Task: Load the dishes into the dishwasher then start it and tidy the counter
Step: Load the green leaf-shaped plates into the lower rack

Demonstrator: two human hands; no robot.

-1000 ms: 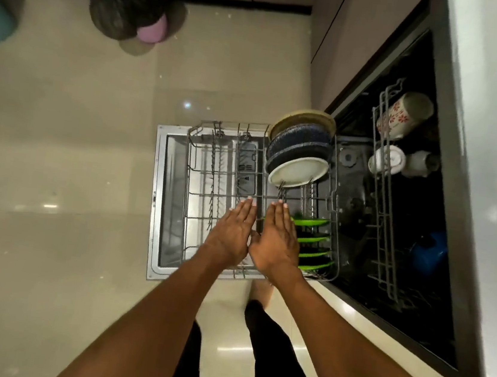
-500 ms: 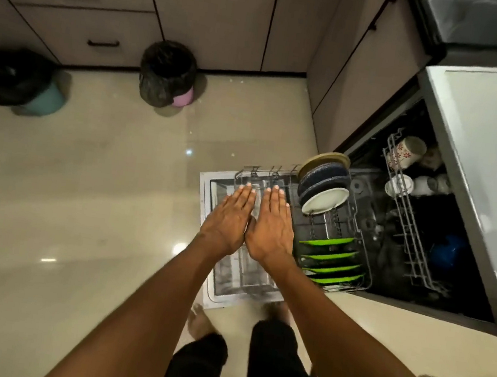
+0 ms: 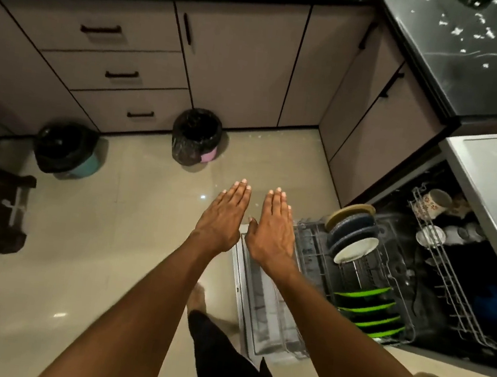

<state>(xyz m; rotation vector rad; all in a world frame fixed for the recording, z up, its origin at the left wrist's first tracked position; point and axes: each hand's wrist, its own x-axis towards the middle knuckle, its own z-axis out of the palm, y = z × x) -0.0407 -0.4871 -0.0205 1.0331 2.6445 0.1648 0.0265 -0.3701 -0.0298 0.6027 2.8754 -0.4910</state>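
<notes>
Loading appears largely done: the lower rack (image 3: 354,283), drawn out over the open dishwasher door (image 3: 246,297), holds green plates (image 3: 367,309) at its near edge and bowls (image 3: 351,232) at its far edge. Left hand (image 3: 222,216) and right hand (image 3: 273,232) hover flat, fingers straight, holding nothing. Closing, starting and counter tidying remain.

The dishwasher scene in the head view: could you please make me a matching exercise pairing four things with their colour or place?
Things:
1. plates at the near end of the lower rack
2. floral mug
3. bin by the drawers
4. white plate

Descriptions:
A. upper rack
B. pink base, black liner
C. bright green
D. in front of the dark blue plates

Pairs: 1-C, 2-A, 3-B, 4-D
</notes>
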